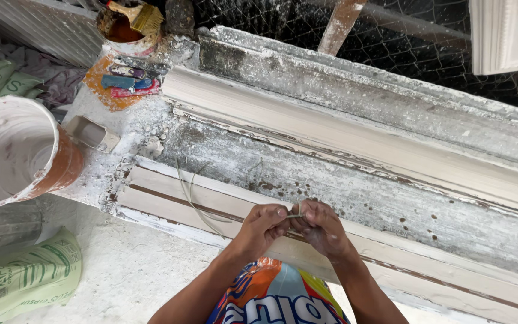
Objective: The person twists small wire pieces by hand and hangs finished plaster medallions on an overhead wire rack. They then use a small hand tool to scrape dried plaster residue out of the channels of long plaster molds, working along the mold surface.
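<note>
Thin pale green fibre strands (pixel 194 198) are pinched taut between the fingers of the left hand (pixel 263 225) and right hand (pixel 320 227), seemingly for twisting, above the long plaster-crusted white moulding form (pixel 355 180).

A single head-worn camera looks steeply down from above the person's chest, close to both hands (pixel 295 228) at the lower middle. It faces forward over a plaster-caked bench (pixel 355 180) running diagonally, with a bucket (pixel 13 150) at the left edge.
</note>
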Motion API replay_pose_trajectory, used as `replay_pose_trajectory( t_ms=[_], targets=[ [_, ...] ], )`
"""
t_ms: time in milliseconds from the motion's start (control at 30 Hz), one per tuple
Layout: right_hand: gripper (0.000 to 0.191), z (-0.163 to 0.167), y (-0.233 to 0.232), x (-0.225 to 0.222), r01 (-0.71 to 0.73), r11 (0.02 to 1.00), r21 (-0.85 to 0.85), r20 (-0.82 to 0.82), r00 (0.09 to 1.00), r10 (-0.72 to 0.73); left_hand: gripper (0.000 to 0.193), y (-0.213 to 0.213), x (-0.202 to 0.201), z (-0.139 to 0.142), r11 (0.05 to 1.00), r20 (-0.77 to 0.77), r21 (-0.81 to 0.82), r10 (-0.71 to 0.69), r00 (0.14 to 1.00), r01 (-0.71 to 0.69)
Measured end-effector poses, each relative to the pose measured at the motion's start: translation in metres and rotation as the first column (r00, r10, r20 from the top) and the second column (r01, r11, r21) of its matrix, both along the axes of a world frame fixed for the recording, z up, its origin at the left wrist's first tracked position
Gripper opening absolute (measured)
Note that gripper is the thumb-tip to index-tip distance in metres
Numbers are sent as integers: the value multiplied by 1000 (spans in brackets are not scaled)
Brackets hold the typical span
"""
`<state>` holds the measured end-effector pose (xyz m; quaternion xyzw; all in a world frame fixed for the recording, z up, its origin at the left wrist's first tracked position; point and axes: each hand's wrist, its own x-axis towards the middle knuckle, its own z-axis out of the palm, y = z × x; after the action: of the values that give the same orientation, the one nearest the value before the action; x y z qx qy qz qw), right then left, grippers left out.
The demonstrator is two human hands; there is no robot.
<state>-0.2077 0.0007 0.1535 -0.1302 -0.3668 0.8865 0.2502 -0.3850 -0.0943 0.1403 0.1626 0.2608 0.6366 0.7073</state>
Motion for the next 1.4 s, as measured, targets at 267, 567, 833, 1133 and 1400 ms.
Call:
replay_pose_trajectory(
  t_ms=[267,567,833,1133,1400],
  targets=[
    [20,-10,-8,-6,119,942,313,408,879,-247,8,1,-14,7,998,-554,55,12,833,22],
    [10,-21,-20,-27,511,841,-178,201,855,-477,19,16,-24,23,977,29,192,90,996,-94],
    [13,-8,-32,-51,378,898,-225,-49,916,-398,26,-4,-55,17,941,-461,261,-75,884,216],
    [12,-16,-65,-67,279,820,500,230,870,-437,18,9,-74,-14,988,-133,8,155,979,-155],
    [11,-17,-66,-76,547,837,15,1,837,-547,28,-27,-105,48,920,-361,198,-252,898,338]
  ],
)
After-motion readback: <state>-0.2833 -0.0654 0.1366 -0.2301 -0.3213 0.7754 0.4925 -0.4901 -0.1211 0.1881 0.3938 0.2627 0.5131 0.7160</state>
